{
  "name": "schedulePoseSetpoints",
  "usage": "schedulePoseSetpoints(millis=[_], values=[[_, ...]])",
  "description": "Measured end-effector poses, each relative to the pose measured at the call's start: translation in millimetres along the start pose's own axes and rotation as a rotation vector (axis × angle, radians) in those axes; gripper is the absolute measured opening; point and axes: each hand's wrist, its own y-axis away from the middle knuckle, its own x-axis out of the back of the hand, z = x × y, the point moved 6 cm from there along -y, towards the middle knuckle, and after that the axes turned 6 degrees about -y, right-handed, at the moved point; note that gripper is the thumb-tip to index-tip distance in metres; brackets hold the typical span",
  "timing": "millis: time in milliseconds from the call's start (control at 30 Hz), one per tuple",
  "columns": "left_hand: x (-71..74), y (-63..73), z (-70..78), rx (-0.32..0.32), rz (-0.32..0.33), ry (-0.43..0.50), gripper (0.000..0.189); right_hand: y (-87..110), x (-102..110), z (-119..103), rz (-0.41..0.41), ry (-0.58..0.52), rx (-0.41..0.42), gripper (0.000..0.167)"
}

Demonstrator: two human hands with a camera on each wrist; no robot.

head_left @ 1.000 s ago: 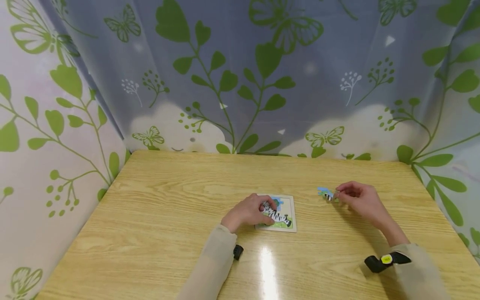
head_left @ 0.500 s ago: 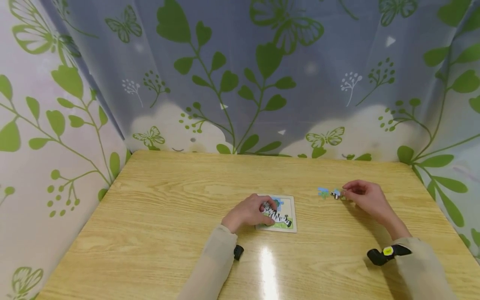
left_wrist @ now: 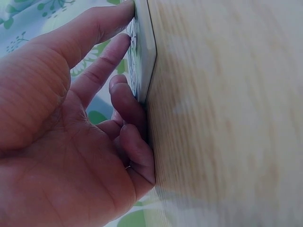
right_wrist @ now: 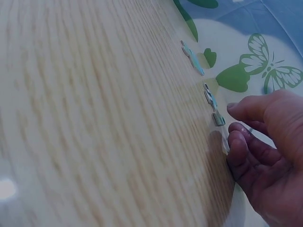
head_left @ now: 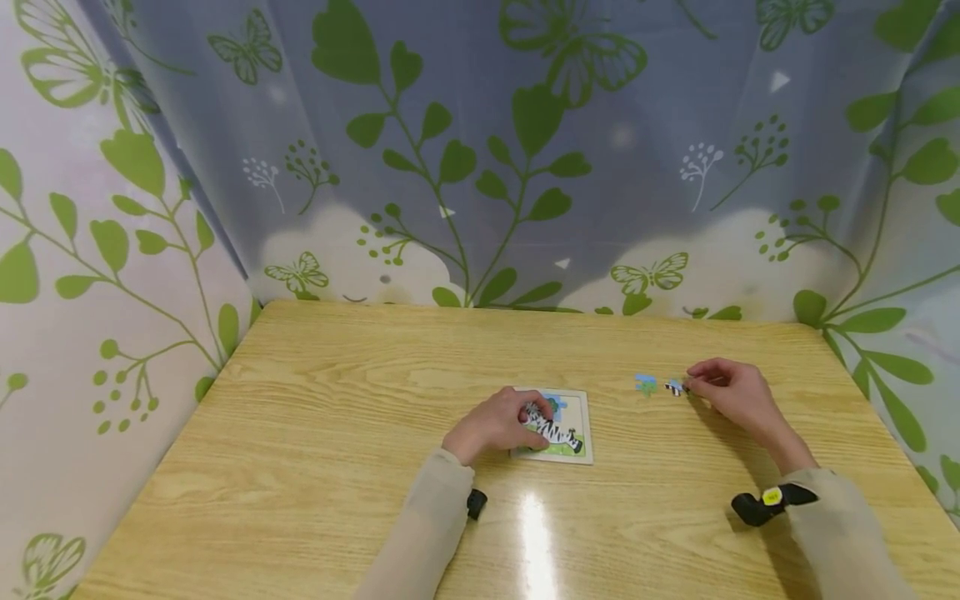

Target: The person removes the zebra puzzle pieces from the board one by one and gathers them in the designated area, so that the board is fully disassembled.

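The zebra jigsaw puzzle [head_left: 561, 432], part filled in its shallow tray [head_left: 589, 433], lies flat on the wood-grain table [head_left: 360, 417], our left hand [head_left: 497, 423] over its left side. We have that thumb and index finger spread in an arch, tips resting on the puzzle, the other fingers bent beside the tray. We expect the tray to be light, stiff and apt to slide, so we would steady it by the rim. Farther right lies a blue-and-green jigsaw piece [head_left: 645, 383], then, near it, a zebra-striped jigsaw piece [head_left: 674, 387]. Both look thin, rigid and light, easily flicked away; we judge them best taken by opposite edges. Rightmost, our right hand [head_left: 731, 402] is at the striped piece's right end, thumb apart from loosely bent fingers; whether a fingertip touches it, we cannot tell.
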Motion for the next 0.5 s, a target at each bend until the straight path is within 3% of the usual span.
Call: schedulePoseSetpoints(millis=[167, 500], values=[[0.0, -0.1, 0.1, -0.005, -0.003, -0.001, 0.027, 3.6, -1, -7, 0.000, 0.002, 0.014, 0.029], [-1.3, -2.0, -2.4, -0.006, -0.003, 0.000, 0.026, 21.1, -25, -47, -0.045, 0.041, 0.126, 0.022]])
